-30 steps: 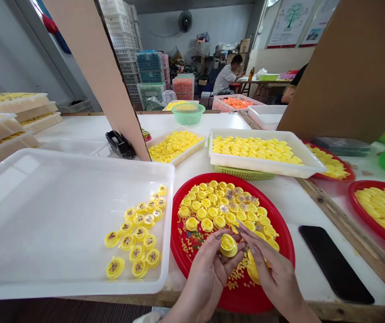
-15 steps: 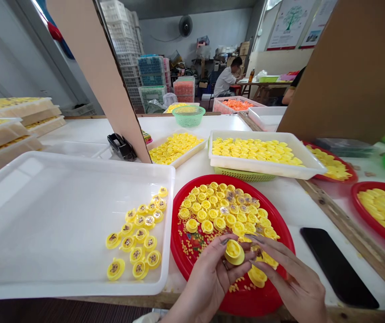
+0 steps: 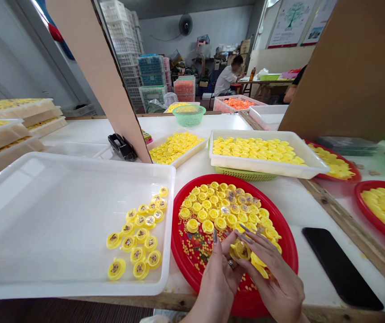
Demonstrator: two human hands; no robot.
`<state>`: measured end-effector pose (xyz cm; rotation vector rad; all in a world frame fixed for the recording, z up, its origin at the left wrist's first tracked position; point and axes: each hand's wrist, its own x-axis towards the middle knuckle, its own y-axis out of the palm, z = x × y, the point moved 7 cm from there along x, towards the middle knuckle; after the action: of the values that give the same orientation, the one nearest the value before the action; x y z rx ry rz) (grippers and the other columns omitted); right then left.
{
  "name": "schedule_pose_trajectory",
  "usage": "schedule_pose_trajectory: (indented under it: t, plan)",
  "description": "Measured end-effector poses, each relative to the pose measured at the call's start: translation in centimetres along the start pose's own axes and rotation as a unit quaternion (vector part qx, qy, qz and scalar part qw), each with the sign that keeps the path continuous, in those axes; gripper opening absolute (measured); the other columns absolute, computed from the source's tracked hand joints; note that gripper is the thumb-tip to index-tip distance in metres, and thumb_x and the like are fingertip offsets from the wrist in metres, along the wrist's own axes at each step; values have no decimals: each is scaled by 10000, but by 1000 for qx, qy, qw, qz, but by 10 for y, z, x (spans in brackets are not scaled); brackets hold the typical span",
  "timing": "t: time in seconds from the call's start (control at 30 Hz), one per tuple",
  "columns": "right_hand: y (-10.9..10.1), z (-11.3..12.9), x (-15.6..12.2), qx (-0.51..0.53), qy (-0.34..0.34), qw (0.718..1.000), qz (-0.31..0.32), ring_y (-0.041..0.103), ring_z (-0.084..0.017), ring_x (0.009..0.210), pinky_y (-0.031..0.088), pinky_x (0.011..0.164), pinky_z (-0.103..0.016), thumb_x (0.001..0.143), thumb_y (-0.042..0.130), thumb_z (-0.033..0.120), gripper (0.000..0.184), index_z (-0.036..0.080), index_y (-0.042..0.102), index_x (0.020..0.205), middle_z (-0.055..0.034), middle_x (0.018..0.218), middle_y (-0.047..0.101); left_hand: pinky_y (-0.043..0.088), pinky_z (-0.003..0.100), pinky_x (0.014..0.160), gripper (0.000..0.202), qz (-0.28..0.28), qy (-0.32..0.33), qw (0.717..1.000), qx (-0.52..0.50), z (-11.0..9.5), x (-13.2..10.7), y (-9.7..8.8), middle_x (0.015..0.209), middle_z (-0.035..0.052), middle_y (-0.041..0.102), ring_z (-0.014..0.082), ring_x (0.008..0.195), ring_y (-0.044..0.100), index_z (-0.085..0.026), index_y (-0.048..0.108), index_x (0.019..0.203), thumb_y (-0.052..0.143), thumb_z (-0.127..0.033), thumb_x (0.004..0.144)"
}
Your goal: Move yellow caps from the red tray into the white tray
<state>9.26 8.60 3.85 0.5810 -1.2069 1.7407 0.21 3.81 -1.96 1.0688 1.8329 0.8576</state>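
Above the red tray (image 3: 182, 255), both of my hands meet at one small round yellow cup-shaped piece (image 3: 235, 255). My left hand (image 3: 217, 280) supports it from the left and below, its thumb raised and other fingers curled behind. Fingers of my right hand (image 3: 276, 278) close over a small clear disc with a dark printed picture (image 3: 244, 249), which lies against the open face of the piece. Part of both is hidden by the fingers. Many similar yellow pieces (image 3: 208, 226) lie in the tray, among clear discs (image 3: 225, 211) and tiny yellow bits (image 3: 187, 246).
At left, a large white tray (image 3: 61, 224) holds several yellow pieces with printed faces (image 3: 140, 269). Behind stands a white tray of yellow parts (image 3: 313, 168) on a green basket (image 3: 246, 174). A black phone (image 3: 340, 269) lies at right. Cardboard panels (image 3: 111, 80) rise on both sides.
My right hand has moved left, bringing the printed disc onto the yellow piece. My left thumb has lifted off the piece's near side, and the piece has turned slightly.
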Motion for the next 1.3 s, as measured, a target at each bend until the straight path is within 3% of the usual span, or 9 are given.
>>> schedule_pose_trajectory:
  t: [0.13,0.27,0.47,0.73,0.87,1.0,1.13,1.2,1.3]
  plan:
    - [0,3,-2,-11,-18,1000,-10,668,-260,1074,586,903,-430,812,671,45,607,207,512,1375,-98,1144,710,426,358,1059,521,-4,12,998,56,-3,-1,0,1389,101,574,291,1324,477,-231,705,1170,794,-468,715]
    - [-2,8,-1,-20,-35,999,-1,644,-251,1124,571,942,-418,860,591,48,608,189,438,1431,-110,1201,686,459,417,1018,651,2,40,994,101,-1,1,2,1175,103,712,266,1077,655,-247,662,1231,886,-283,621]
    - [3,6,-3,-81,-49,991,91,642,-232,1120,572,919,-341,941,491,139,586,155,314,1499,-139,1182,689,444,415,1041,434,-38,89,990,106,-5,-1,4,1208,102,700,300,1182,608,-231,747,1079,855,-289,663]
    - [3,7,-5,-69,-57,991,95,659,-215,1088,549,963,-320,933,511,144,631,178,275,1516,-106,1187,689,450,395,1045,648,1,94,991,91,-6,-6,8,1313,102,637,276,1221,584,-274,560,1343,802,-281,742]
    - [2,8,-8,-56,-53,994,84,656,-202,1098,513,1011,-343,920,515,88,658,180,257,1518,-101,1180,697,486,375,990,560,30,89,987,132,-1,2,2,1207,132,693,271,1141,634,-204,639,1244,814,-335,729]
    - [4,13,-2,-13,-45,998,30,609,-195,1176,390,1114,-448,853,578,-3,900,151,24,1545,-73,1084,740,516,366,934,453,53,51,993,94,-1,8,0,1042,122,745,242,992,697,-170,685,1125,815,-351,730]
    - [12,13,1,35,25,999,10,433,-296,1350,398,1065,-572,820,621,24,988,160,-37,1544,-179,1410,516,516,376,942,437,46,8,998,52,-7,5,3,1042,126,739,248,983,703,-151,678,1109,806,-355,744]
    - [17,12,-4,68,72,995,18,394,-324,1372,471,1005,-542,841,605,63,954,165,-30,1546,-209,1518,349,526,367,925,439,37,4,998,56,-11,2,3,1012,124,744,249,963,710,-142,678,1095,817,-347,732]
    - [20,12,-13,87,125,988,36,362,-325,1389,509,979,-486,866,578,102,891,155,5,1547,-206,1545,286,532,366,909,425,37,25,996,74,-15,1,4,972,120,750,249,941,715,-140,677,1089,811,-343,741]
